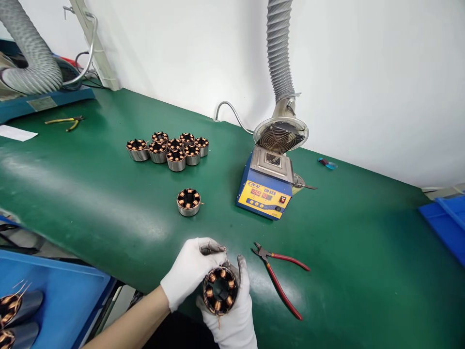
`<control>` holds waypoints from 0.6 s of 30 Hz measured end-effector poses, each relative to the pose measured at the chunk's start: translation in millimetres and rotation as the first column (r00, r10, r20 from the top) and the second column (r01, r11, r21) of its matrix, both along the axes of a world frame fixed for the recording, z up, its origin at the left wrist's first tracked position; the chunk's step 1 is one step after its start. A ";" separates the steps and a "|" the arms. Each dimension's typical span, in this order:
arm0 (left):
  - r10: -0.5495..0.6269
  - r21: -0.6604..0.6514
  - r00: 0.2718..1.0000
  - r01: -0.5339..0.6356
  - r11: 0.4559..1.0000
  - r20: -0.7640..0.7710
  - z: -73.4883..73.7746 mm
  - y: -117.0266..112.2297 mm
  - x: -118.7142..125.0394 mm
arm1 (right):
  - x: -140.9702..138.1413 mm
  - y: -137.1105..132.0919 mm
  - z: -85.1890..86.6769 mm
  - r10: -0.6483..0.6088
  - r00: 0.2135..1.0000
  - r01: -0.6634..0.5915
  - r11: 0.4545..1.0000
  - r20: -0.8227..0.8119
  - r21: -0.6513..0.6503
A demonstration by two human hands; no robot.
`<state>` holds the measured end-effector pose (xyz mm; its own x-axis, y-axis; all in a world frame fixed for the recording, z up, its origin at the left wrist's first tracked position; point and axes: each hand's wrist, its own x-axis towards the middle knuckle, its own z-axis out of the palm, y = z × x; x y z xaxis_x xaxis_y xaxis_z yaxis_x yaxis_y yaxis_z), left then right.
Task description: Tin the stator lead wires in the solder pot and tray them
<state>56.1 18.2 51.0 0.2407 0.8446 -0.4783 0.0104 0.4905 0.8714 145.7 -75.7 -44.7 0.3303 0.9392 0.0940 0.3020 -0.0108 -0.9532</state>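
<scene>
Both my hands wear white gloves with grey fingertips and meet at the near edge of the green table. My right hand cradles a round motor stator with copper coils from below, fingers closed round it. My left hand reaches over the stator's top, fingertips pinched at its upper rim, perhaps on a thin wire. A copper wire end hangs down from the stator. Red-handled cutting pliers lie just right of my hands.
One stator stands alone mid-table; a cluster of several stators sits further back. A blue-and-yellow solder pot stands under a fume hose. Blue bins lie at left and right. Yellow pliers lie far left.
</scene>
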 end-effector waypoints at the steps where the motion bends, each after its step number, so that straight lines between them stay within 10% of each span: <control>1: -0.022 -0.002 1.000 0.022 1.000 -0.013 1.8 1.1 0.2 | 0.0 0.0 0.9 0.007 1.000 -0.007 1.000 -0.014 0.004; 6: -0.156 -0.031 0.987 0.157 0.987 0.043 5.2 4.2 2.9 | 1.1 0.8 3.1 -0.013 1.000 0.013 1.000 -0.002 -0.022; 13: 0.220 -0.071 0.944 -0.208 0.975 0.244 -11.2 -2.6 -5.4 | 4.2 1.2 5.1 0.020 0.998 -0.020 1.000 0.060 0.002; 18: -0.035 -0.070 0.981 0.050 0.996 0.191 -5.4 1.9 -11.6 | 4.2 0.4 17.4 0.007 0.999 -0.006 0.999 0.043 -0.037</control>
